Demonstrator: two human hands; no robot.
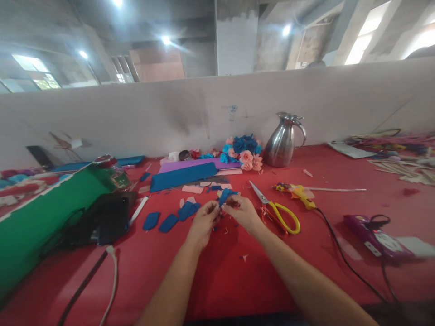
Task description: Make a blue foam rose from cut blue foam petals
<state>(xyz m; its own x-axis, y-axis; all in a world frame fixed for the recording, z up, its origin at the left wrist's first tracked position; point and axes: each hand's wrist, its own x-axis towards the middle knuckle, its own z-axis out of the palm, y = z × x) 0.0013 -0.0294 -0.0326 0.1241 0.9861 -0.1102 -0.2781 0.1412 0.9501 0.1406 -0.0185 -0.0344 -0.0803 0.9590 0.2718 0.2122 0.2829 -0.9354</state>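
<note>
Between my two hands is a small blue paper flower (225,196), held above the red table. My left hand (206,216) pinches its lower end from the left. From the right, my right hand (242,211) closes thumb and fingers on the same flower. Left of my hands lie several cut blue paper petals (169,222). Yellow-handled scissors (277,210) rest just right of my right hand, partly over a red-handled tool (272,220). Beyond them lies a yellow glue gun (301,195) with a clear glue stick (336,189) at its rear.
A steel jug (280,142) stands by the partition, beside a bunch of paper flowers (243,151). Blue paper sheets (183,177) lie ahead. At left are a green box (50,226), a black bag (112,217) and a glass jar (117,174). A purple power strip (374,237) and cords are right.
</note>
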